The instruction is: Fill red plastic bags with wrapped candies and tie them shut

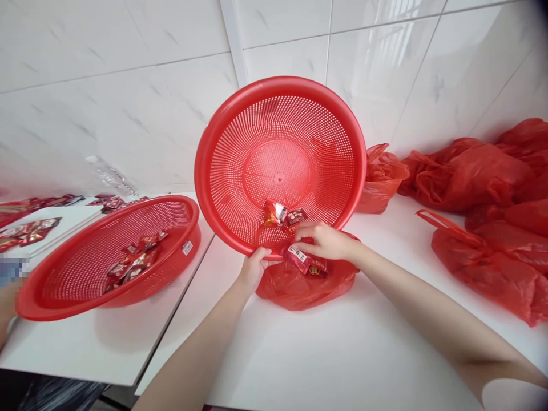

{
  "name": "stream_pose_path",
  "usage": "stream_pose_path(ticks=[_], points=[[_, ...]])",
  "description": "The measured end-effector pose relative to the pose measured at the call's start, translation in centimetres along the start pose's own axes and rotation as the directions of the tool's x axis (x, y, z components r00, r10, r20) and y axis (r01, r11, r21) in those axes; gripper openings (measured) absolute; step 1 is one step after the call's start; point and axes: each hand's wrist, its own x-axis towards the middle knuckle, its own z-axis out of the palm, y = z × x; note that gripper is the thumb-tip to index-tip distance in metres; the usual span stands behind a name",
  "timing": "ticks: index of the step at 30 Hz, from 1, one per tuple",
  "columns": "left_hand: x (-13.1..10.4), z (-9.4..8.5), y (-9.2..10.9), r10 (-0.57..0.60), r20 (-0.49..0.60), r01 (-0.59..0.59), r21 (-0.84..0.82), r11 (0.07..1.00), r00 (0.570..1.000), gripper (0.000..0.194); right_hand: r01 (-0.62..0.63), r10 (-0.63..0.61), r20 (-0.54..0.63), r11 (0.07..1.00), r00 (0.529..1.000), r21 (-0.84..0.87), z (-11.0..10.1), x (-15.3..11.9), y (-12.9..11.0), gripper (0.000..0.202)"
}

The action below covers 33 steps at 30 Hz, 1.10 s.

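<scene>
A round red mesh basket (280, 85) is tipped up on its side, its mouth facing me. My left hand (253, 271) pinches its lower rim, thumb on the inside. Low in the basket lie a red and gold snack packet (274, 213) and a dark red packet (297, 216). My right hand (323, 241) is at the lower rim, fingers curled down on small wrapped packets, partly hidden under it. Just below, a pink-red packet (298, 258) lies at the mouth of a red plastic bag (299, 294) that stands on the table under the rim.
To the left another red basket (188, 220) leans tilted, with several snack packets in it. A co-worker's arm (6, 305) shows at the left edge. Filled red bags (488, 262) crowd the right side, and one small bag (379, 180) stands by the tiled wall. A gap (175, 308) splits the tables.
</scene>
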Motion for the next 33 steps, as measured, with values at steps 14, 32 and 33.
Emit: stream_pose_path(ticks=[14,32,33], points=[[0.1,0.0,0.2,-0.028,0.022,0.029,-0.046,0.999,0.999,0.035,-0.017,0.033,0.090,0.986,0.995,-0.163,0.3,-0.3,0.6,0.053],[0.2,-0.1,0.4,-0.107,0.061,0.109,-0.047,0.993,0.992,0.028,-0.183,0.182,0.025,0.963,0.983,0.196,-1.8,0.2,-1.4,0.041],[0.1,0.0,0.2,-0.092,0.066,0.095,-0.036,0.995,0.994,0.029,-0.172,0.177,-0.014,0.971,0.984,0.165,-1.6,0.2,-1.2,0.040]])
